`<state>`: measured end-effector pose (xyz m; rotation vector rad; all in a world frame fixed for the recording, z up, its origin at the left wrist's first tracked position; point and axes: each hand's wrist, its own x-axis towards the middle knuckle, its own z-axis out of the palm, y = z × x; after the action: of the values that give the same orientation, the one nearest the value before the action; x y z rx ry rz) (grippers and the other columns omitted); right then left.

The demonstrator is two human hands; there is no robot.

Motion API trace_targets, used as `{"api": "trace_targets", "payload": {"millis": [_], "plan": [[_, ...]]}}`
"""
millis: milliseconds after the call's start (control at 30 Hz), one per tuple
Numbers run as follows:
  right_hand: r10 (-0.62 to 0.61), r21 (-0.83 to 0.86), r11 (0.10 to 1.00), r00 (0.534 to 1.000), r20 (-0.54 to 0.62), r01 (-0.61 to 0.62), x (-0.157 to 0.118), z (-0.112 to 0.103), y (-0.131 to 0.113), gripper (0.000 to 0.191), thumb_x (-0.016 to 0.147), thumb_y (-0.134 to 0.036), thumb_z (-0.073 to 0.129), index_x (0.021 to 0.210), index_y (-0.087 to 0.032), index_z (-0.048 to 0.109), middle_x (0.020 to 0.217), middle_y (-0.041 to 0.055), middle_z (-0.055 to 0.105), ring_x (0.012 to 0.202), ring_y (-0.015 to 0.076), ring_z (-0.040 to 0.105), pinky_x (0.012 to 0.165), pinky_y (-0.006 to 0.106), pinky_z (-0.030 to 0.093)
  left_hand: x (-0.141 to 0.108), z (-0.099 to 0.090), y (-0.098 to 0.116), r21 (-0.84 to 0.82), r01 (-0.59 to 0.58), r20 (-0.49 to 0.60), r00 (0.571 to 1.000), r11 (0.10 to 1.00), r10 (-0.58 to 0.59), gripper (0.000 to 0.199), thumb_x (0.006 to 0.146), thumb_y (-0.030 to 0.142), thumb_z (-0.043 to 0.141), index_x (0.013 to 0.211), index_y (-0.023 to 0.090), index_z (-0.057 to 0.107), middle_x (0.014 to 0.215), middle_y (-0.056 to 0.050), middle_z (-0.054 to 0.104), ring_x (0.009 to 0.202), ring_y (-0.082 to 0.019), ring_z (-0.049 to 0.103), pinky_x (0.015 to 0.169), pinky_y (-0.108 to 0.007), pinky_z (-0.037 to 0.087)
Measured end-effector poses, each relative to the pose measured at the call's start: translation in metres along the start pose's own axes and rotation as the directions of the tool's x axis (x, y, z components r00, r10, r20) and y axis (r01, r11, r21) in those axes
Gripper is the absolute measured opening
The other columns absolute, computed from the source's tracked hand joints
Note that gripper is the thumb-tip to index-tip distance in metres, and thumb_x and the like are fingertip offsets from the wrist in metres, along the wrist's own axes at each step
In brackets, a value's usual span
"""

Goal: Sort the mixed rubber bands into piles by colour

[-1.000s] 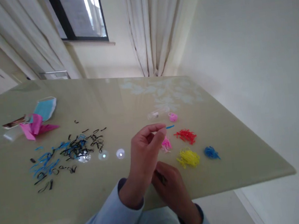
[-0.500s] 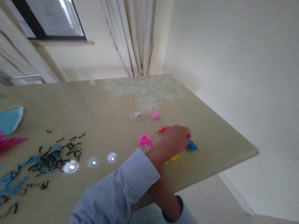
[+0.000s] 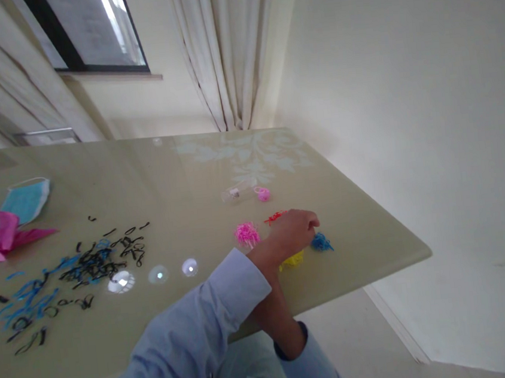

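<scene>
Two-handed, works at the right part of the table, crossing the left hand over the right hand. Reaches with the left just beside the blue pile, at its left and slightly far side. Partly covers the yellow pile and the red pile from view. Curls the left fingers together, with tips turned down and out of sight (cannot tell whether pinching a band or nothing). Tucks the right hand beneath the left wrist, near the table's near edge; cannot tell spread from closed there, nor see any held thing. With this reach, probably puts blue bands within easy touch, judging by nearness alone. Shows the pink pile just left of the left wrist, the clear tube and pink ball farther off, and black and blue bands scattered well apart to the left.
</scene>
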<state>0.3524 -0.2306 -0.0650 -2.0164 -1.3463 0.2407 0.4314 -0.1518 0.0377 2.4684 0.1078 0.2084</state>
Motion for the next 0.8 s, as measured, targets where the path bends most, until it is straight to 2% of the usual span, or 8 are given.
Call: {"api": "trace_targets", "payload": {"millis": [200,300,367,433,533,667,733,800], "plan": [[-0.037,-0.071,0.997,0.997,0.067,0.042,0.004,-0.023,-0.033,0.016,0.083,-0.019,0.061,0.093,-0.019,0.072,0.093,0.0091,0.075,0.085,0.0234,0.069,0.079,0.033,0.055,-0.038,-0.009,-0.003,-0.127,-0.011,-0.203,0.979,0.992,-0.015,0.022,0.082,0.014,0.054,0.091,0.019,0.074,0.096,-0.004,0.075,0.093,-0.018,0.065,0.087,-0.028,0.049],[-0.130,-0.178,0.971,0.979,0.155,0.157,0.002,-0.020,-0.033,0.021,0.082,-0.018,0.059,0.099,-0.019,0.072,0.097,0.0121,0.075,0.091,0.0279,0.068,0.084,0.041,0.054,-0.065,-0.016,-0.003,-0.216,-0.030,-0.317,0.947,0.976,-0.041,0.021,0.082,0.012,0.054,0.091,0.018,0.073,0.098,-0.005,0.074,0.088,-0.017,0.065,0.086,-0.027,0.050],[-0.153,-0.189,0.966,0.981,0.120,0.174,0.002,-0.019,-0.030,0.027,0.082,-0.018,0.055,0.104,-0.017,0.071,0.098,0.0139,0.074,0.095,0.0299,0.068,0.087,0.044,0.053,-0.086,-0.020,-0.005,-0.255,-0.045,-0.394,0.917,0.966,-0.061,0.022,0.082,0.011,0.054,0.093,0.017,0.072,0.099,-0.006,0.074,0.087,-0.016,0.064,0.085,-0.027,0.049],[-0.159,-0.094,0.982,0.987,0.026,0.161,0.003,-0.021,-0.029,0.033,0.081,-0.018,0.053,0.110,-0.015,0.069,0.101,0.0152,0.074,0.099,0.0294,0.067,0.087,0.043,0.053,-0.110,-0.025,-0.010,-0.268,-0.046,-0.452,0.888,0.962,-0.084,0.021,0.084,0.011,0.055,0.094,0.018,0.072,0.097,-0.006,0.073,0.085,-0.016,0.064,0.084,-0.027,0.049],[-0.195,0.137,0.972,0.981,0.006,0.192,0.006,-0.030,-0.033,0.031,0.081,-0.018,0.051,0.106,-0.014,0.070,0.100,0.0142,0.074,0.094,0.0257,0.068,0.080,0.035,0.055,-0.149,-0.030,-0.022,-0.267,-0.006,-0.503,0.854,0.964,-0.134,0.019,0.086,0.014,0.055,0.093,0.019,0.071,0.095,-0.005,0.072,0.085,-0.016,0.063,0.081,-0.027,0.049],[-0.177,0.161,0.972,0.984,0.009,0.173,0.010,-0.036,-0.039,0.021,0.088,-0.022,0.051,0.085,-0.018,0.072,0.080,0.0080,0.072,0.078,0.0213,0.066,0.072,0.032,0.052,-0.202,-0.037,-0.039,-0.276,0.045,-0.553,0.809,0.960,-0.197,0.018,0.089,0.017,0.054,0.092,0.017,0.071,0.090,-0.006,0.070,0.076,-0.014,0.062,0.071,-0.024,0.048],[-0.148,0.149,0.978,0.989,0.019,0.143,0.012,-0.036,-0.039,0.022,0.090,-0.027,0.053,0.087,-0.020,0.073,0.078,0.0066,0.072,0.076,0.0206,0.066,0.071,0.031,0.052,-0.227,-0.043,-0.047,-0.294,0.050,-0.519,0.830,0.955,-0.203,0.018,0.089,0.018,0.054,0.094,0.017,0.071,0.089,-0.007,0.070,0.073,-0.013,0.061,0.069,-0.024,0.048],[-0.106,0.167,0.981,0.993,0.044,0.097,0.016,-0.036,-0.040,0.022,0.091,-0.030,0.055,0.091,-0.020,0.075,0.084,0.0070,0.074,0.079,0.0206,0.068,0.072,0.031,0.053,-0.250,-0.048,-0.054,-0.317,0.046,-0.426,0.885,0.947,-0.186,0.017,0.089,0.020,0.056,0.096,0.017,0.072,0.090,-0.007,0.070,0.073,-0.014,0.061,0.070,-0.024,0.048]]}}
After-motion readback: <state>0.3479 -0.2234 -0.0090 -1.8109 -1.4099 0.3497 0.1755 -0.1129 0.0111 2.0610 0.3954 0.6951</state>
